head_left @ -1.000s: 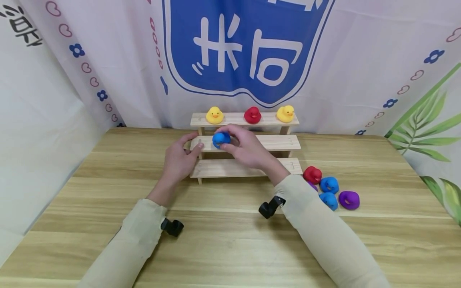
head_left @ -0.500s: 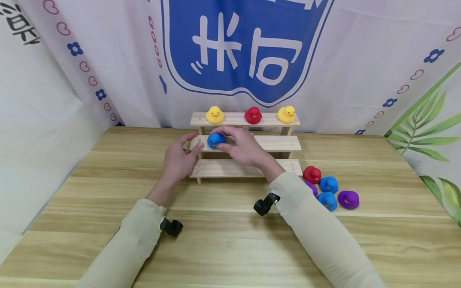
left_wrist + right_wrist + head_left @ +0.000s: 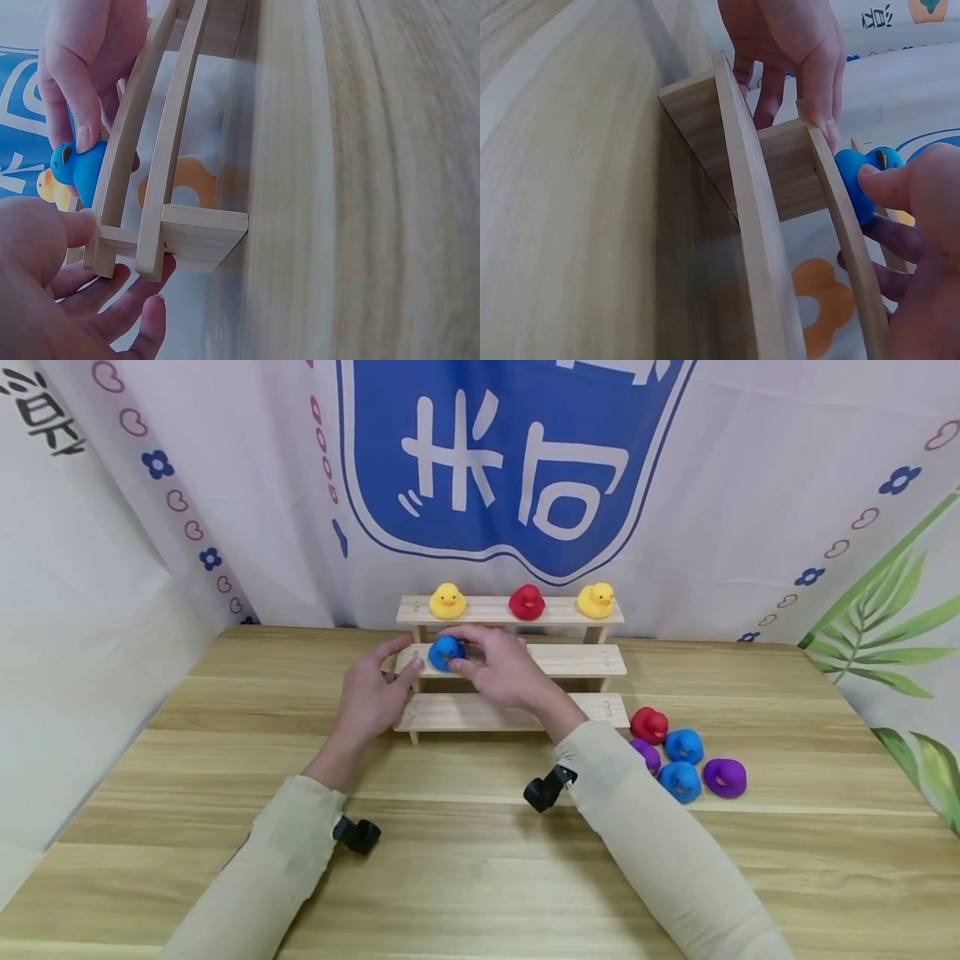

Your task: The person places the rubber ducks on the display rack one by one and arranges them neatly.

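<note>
The right hand is holding a blue duck near the left end of the middle shelf of a three-tier wooden stand. Its grip is pinching the duck between the thumb, which is pressing the front side, and the fingers, which are reaching behind the body. The duck is sitting upright on the shelf, with its base touching the wood.

The left hand is gripping the left end of the stand. Its thumb is pressing on the end of the middle shelf, just beside the duck, while its fingers are curling around the end of the stand.

On the top shelf, three ducks are standing in a row: a left yellow duck, a red duck and a right yellow duck. The bottom shelf is extending below the right forearm.

To the right of the stand, five loose ducks are resting on the tabletop: one red, two blue and two purple. The outer purple one is lying farthest right. Behind the stand, a printed cloth is hanging.
</note>
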Available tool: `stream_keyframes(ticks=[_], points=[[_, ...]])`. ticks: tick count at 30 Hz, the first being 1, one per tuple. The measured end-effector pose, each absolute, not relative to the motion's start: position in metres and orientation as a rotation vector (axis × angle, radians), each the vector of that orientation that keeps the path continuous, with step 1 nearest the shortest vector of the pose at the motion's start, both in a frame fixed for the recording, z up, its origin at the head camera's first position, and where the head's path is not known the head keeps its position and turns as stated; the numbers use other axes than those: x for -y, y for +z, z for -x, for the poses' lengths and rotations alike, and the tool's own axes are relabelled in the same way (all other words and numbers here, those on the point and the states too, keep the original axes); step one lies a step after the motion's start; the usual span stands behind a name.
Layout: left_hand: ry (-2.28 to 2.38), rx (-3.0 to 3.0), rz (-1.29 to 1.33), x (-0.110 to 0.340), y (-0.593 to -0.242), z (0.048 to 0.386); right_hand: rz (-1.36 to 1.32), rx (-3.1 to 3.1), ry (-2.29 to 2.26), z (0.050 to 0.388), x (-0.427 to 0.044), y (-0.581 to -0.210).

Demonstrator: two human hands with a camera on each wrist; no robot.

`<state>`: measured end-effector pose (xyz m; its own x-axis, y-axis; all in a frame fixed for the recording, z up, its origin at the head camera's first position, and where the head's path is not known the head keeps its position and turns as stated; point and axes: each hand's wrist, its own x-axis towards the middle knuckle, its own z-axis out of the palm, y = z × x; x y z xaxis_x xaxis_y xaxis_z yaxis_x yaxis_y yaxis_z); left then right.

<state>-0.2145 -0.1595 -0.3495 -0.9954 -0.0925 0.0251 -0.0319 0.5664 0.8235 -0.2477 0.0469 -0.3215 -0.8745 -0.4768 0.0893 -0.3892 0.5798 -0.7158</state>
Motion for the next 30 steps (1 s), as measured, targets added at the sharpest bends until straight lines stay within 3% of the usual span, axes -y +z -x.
stream_keyframes(ticks=[16, 30], points=[[-1.446, 2.702, -0.1, 0.16, -0.351, 0.214, 0.669, -2.657, -1.33, 0.234, -0.094, -0.318], [-1.465, 2.713, -0.148, 0.158, -0.349, 0.214, 0.637, -2.686, -1.535, 0.223, -0.167, -0.321]])
